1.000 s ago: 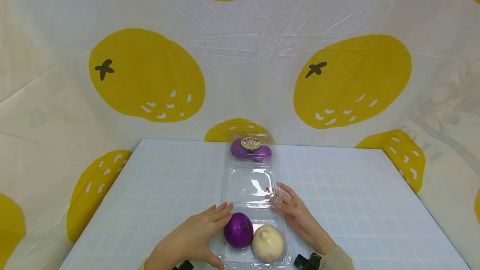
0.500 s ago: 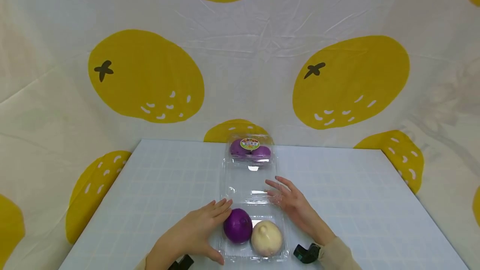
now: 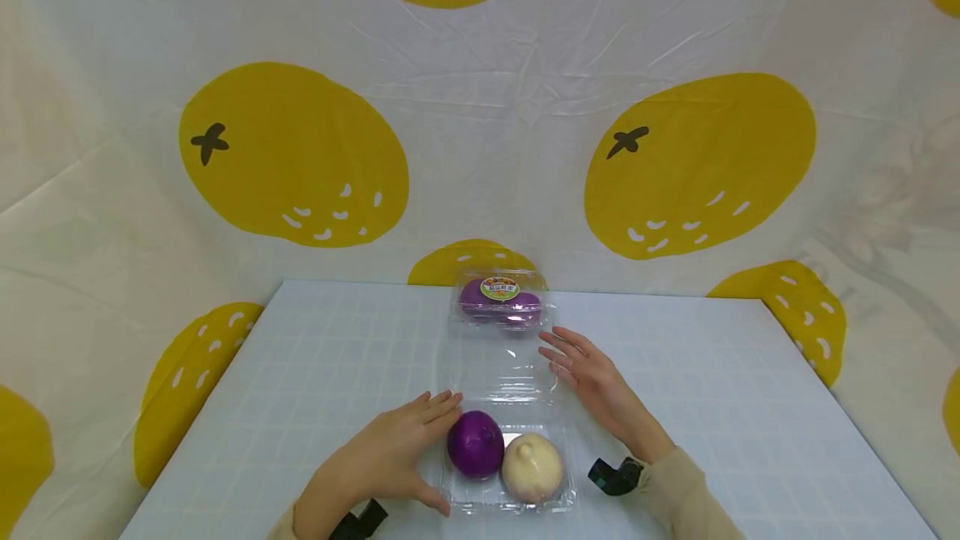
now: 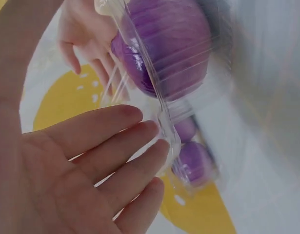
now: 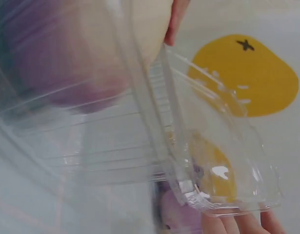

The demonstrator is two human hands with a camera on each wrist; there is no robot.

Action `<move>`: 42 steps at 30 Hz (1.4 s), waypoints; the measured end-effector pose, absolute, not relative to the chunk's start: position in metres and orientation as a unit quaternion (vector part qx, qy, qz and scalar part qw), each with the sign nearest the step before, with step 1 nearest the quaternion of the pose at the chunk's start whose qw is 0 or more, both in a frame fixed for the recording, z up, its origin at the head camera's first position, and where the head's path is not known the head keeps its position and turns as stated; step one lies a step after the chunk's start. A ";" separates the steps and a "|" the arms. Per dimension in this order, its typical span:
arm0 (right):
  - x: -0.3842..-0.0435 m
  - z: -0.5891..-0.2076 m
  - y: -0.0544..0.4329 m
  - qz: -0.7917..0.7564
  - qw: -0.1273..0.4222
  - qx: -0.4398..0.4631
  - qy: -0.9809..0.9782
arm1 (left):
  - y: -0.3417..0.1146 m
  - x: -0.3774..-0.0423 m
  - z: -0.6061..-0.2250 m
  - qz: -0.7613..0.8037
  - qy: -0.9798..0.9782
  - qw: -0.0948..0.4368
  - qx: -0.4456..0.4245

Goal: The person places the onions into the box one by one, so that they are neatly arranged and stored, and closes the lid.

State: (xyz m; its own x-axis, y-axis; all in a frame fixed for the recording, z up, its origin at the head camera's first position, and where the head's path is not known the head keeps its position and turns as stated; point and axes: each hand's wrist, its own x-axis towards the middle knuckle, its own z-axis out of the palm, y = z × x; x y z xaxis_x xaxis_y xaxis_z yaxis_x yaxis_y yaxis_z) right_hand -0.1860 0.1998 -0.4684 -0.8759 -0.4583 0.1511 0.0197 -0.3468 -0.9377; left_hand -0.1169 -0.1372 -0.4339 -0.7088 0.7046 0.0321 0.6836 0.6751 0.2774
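An unfolded clear plastic clamshell box [image 3: 566, 494] holds a shiny purple onion-shaped ball [image 3: 476, 445] on the left and a cream one [image 3: 532, 467] with a nub on the right. Its clear lid [image 3: 487, 373] reaches away toward the back. My left hand [image 3: 390, 444] has its fingers stretched out along the box's left side. In the left wrist view its fingertips [image 4: 162, 146] are right at the rim. Beside the lid's right edge is my right hand [image 3: 600, 386], fingers extended. In the right wrist view, its fingers [image 5: 245, 223] show at the lid's outer edge.
Behind the lid, near the table's back edge, stands a closed clear box [image 3: 543, 298] with purple round things inside and an oval sticker [image 3: 499, 288] on top. The white table [image 3: 337, 357] meets a cloth backdrop [image 3: 495, 148] with yellow fruit prints.
My right hand has moved away from me along the lid's right side toward the far end. Glints on the lid have shifted. The left hand stays nearly in place.
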 end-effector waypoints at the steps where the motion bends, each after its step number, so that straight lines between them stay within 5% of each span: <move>1: -0.187 -0.466 0.200 -0.795 0.146 -0.196 0.555 | -0.138 -0.117 -0.434 0.140 0.916 0.020 0.375; 6: -0.189 -0.454 0.201 -0.798 0.131 -0.203 0.552 | -0.137 -0.123 -0.432 0.244 0.919 -0.115 0.287; 9: -0.190 -0.446 0.203 -0.794 0.131 -0.205 0.557 | -0.135 -0.130 -0.428 0.359 0.890 -0.144 0.239; 21: -0.182 -0.415 0.203 -0.769 0.113 -0.146 0.612 | -0.128 -0.154 -0.411 0.669 0.727 0.055 0.145; 42: -0.127 -0.402 0.208 -0.720 0.101 -0.158 0.668 | -0.149 -0.119 -0.400 0.747 0.640 0.082 0.158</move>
State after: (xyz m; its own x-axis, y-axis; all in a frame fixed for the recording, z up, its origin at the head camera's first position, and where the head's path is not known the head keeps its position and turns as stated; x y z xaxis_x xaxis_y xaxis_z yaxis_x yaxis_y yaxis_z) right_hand -0.1270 0.2084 -0.4022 -0.9299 -0.3562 0.0922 -0.0654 -0.0867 -0.9941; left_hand -0.1195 -0.1494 -0.4001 -0.9368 0.3240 0.1317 0.0804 -0.1669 0.9827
